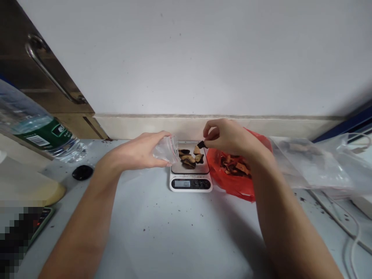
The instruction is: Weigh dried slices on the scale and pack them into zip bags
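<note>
My left hand [145, 150] holds a small clear zip bag [166, 150] by its sides, its mouth facing the scale. Several brown and dark dried slices [188, 159] lie on the plate of a white digital scale [191, 189], whose display reads about 10.8. Over the plate's back right corner, my right hand [222, 133] pinches a dark dried piece [201, 144] between thumb and fingers. Just right of the scale, a red plastic bag [232, 188] stands open with many more dried pieces inside, partly hidden by my right forearm.
A water bottle [49, 131] and a round black lid [82, 172] are at left, near a phone [37, 228]. Clear plastic bags [314, 162] and white cables [334, 217] lie at right. Dark crumbs dot the table [162, 240]. A wall [203, 58] rises behind.
</note>
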`<state>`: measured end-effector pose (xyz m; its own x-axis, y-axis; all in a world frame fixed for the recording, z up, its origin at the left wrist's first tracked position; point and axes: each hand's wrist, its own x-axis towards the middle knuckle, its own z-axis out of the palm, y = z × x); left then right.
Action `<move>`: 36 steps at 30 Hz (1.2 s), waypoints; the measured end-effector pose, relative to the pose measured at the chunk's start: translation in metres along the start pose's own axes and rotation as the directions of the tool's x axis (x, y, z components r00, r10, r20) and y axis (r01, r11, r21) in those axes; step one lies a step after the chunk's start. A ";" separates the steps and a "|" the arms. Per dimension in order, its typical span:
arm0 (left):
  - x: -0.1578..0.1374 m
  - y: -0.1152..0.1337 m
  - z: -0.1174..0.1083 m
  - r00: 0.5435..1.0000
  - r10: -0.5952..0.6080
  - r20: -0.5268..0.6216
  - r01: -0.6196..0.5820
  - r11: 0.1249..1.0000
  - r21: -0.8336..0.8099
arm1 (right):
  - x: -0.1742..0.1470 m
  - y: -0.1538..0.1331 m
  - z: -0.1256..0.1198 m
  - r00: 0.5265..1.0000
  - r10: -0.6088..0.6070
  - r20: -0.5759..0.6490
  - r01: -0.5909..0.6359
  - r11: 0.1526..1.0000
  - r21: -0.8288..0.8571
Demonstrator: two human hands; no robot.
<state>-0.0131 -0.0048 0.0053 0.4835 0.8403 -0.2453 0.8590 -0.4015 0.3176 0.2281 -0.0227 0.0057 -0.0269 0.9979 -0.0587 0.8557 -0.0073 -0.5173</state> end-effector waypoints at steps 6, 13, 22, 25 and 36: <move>0.000 0.000 0.000 1.000 0.001 0.012 -0.001 1.000 -0.012 | -0.007 -0.001 -0.010 0.999 0.023 -0.036 -0.024 1.000 -0.003; 0.000 0.000 0.000 1.000 0.008 0.006 -0.008 1.000 0.003 | -0.013 -0.001 -0.017 0.997 -0.008 -0.072 0.005 0.999 -0.041; -0.002 0.000 -0.002 1.000 0.023 0.013 -0.023 1.000 0.001 | -0.015 -0.006 -0.019 0.998 -0.023 -0.050 0.020 0.999 -0.045; -0.001 -0.002 -0.001 1.000 0.027 0.009 -0.027 1.000 0.008 | -0.016 -0.005 -0.019 0.998 -0.037 -0.050 0.036 0.999 -0.028; 0.001 -0.004 0.000 0.998 0.047 0.034 -0.046 0.999 -0.012 | -0.008 0.000 -0.006 0.999 -0.047 -0.008 0.047 0.998 -0.033</move>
<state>-0.0158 -0.0024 0.0040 0.5286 0.8076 -0.2615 0.8335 -0.4356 0.3398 0.2311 -0.0300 0.0110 -0.0632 0.9976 -0.0278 0.8703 0.0415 -0.4908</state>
